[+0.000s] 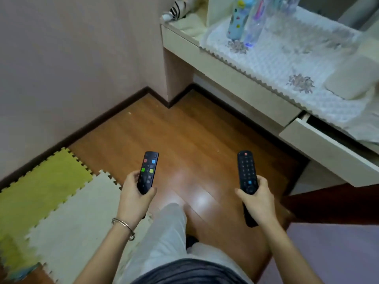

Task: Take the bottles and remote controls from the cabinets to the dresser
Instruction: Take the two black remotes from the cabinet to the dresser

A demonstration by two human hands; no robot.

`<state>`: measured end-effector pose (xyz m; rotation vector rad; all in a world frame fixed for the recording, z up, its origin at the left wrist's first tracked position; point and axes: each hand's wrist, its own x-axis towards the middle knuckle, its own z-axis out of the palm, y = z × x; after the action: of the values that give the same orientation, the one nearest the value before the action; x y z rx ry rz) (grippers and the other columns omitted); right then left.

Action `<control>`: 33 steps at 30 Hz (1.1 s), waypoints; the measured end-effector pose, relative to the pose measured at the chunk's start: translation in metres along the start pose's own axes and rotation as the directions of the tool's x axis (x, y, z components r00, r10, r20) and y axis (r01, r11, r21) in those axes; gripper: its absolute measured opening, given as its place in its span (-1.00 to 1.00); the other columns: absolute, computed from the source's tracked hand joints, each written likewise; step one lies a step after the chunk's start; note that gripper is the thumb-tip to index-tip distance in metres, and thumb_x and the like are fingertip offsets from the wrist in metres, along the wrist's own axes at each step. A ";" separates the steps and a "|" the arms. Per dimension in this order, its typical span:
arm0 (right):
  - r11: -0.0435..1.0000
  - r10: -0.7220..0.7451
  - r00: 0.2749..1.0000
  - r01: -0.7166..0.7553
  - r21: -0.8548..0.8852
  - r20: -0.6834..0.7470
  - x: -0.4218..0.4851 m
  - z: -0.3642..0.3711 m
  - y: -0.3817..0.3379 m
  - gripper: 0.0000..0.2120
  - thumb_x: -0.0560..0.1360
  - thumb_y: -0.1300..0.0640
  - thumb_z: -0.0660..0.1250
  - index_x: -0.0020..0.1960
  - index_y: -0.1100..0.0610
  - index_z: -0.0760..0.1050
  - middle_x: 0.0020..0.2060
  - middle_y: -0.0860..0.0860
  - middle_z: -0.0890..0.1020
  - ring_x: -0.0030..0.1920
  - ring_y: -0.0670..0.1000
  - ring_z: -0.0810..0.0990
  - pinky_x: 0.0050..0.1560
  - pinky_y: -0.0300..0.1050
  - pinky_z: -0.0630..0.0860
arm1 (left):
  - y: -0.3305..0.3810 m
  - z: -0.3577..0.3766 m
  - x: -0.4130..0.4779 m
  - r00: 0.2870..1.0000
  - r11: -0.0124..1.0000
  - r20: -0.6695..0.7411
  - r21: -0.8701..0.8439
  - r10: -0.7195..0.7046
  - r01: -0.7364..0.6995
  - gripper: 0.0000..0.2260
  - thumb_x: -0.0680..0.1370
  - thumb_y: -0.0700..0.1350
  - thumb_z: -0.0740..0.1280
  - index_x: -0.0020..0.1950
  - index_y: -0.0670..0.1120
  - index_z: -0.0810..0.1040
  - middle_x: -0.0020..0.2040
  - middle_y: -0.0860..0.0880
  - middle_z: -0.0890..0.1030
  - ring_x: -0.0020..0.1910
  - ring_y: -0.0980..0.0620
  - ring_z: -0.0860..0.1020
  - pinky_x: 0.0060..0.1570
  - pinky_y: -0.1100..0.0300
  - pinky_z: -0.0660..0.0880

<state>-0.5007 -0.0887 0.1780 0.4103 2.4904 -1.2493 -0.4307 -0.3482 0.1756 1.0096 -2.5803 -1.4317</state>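
My left hand grips a short black remote with coloured buttons, held upright over the wooden floor. A longer black remote with a red top button is in the grip of my right hand. The cream dresser stands ahead to the right, its top covered by a white patterned cloth. On that cloth stand a light-blue patterned bottle and a clear plastic bottle, side by side near the back. Both hands are well short of the dresser, below its front edge.
A dresser drawer is pulled partly open at the right. A cream box lies on the cloth. Green and white foam floor mats cover the left floor. A striped soft toy sits at the dresser's far left corner. A purple surface fills the lower right.
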 end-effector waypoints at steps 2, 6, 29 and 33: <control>0.999 0.028 0.999 -0.028 0.015 -0.016 0.025 0.005 -0.013 -0.48 0.39 0.23 0.42 0.29 0.15 0.31 -0.05 -0.03 0.49 -0.14 -0.03 0.48 -0.18 -0.16 0.36 | 0.014 0.007 0.040 0.999 0.999 0.015 0.015 0.032 -0.033 -0.54 0.39 -0.27 0.43 0.25 -0.18 0.38 0.08 0.00 0.46 0.04 0.06 0.43 0.03 0.22 0.33; 0.999 0.054 0.996 -0.054 0.004 -0.072 0.091 0.017 -0.046 -0.46 0.39 0.22 0.43 0.31 0.13 0.32 -0.06 -0.06 0.48 -0.12 -0.05 0.47 -0.20 -0.21 0.37 | 0.041 0.023 0.129 0.994 0.997 0.083 0.033 0.069 -0.072 -0.54 0.40 -0.23 0.43 0.25 -0.16 0.38 0.09 0.00 0.46 0.03 0.07 0.42 0.03 0.23 0.32; 0.980 0.180 0.931 -0.139 0.146 -0.319 0.399 -0.060 -0.153 -0.70 0.36 0.18 0.47 -0.04 0.08 0.38 -0.21 -0.04 0.51 -0.18 0.01 0.51 -0.27 -0.19 0.40 | 0.309 0.209 0.452 0.825 0.889 0.423 0.089 0.374 -0.449 -0.50 0.39 -0.12 0.45 0.28 -0.13 0.39 0.17 -0.10 0.55 0.14 -0.06 0.53 0.02 0.24 0.36; 0.982 0.172 0.924 -0.135 0.129 -0.342 0.441 -0.094 -0.160 -0.70 0.36 0.19 0.45 0.03 0.23 0.46 -0.06 0.21 0.58 -0.12 0.16 0.56 -0.18 0.01 0.52 | 0.351 0.252 0.458 0.790 0.861 0.451 0.088 0.414 -0.501 -0.55 0.40 -0.15 0.44 0.25 -0.15 0.41 0.00 0.00 0.53 0.01 0.01 0.50 -0.07 0.27 0.32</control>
<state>-0.9782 -0.0561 0.1658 0.9124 2.6209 -1.3420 -1.0564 -0.2791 0.1723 0.0211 -3.0171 -1.3768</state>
